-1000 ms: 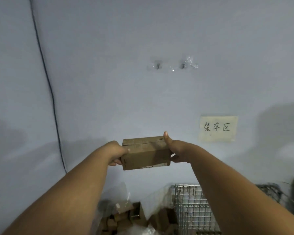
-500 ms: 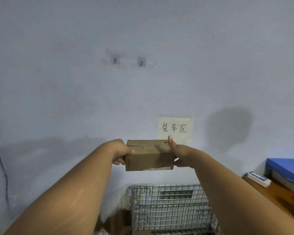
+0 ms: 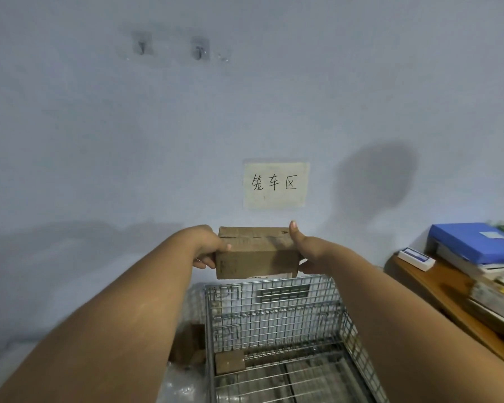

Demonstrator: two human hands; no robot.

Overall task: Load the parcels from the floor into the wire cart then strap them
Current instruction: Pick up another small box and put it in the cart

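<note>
I hold a brown cardboard parcel (image 3: 256, 253) at arm's length, level, above the far rim of the wire cart (image 3: 277, 318). My left hand (image 3: 208, 247) grips its left end and my right hand (image 3: 303, 251) grips its right end, thumb up along the edge. The cart is an open-topped metal mesh cage below my arms. A small brown parcel (image 3: 230, 362) lies inside it at the near left corner. More brown parcels (image 3: 186, 344) sit on the floor just left of the cart, partly hidden by my left arm.
A paper sign (image 3: 275, 184) with handwriting hangs on the wall above the cart. At the right a wooden desk (image 3: 437, 289) carries a blue folder (image 3: 474, 241), a white box and stacked books. Clear plastic wrap (image 3: 181, 385) lies on the floor left of the cart.
The view has swung right and tilted down. The parcel, still in both hands, has travelled from over the floor pile to above the wire cart and sits lower.
</note>
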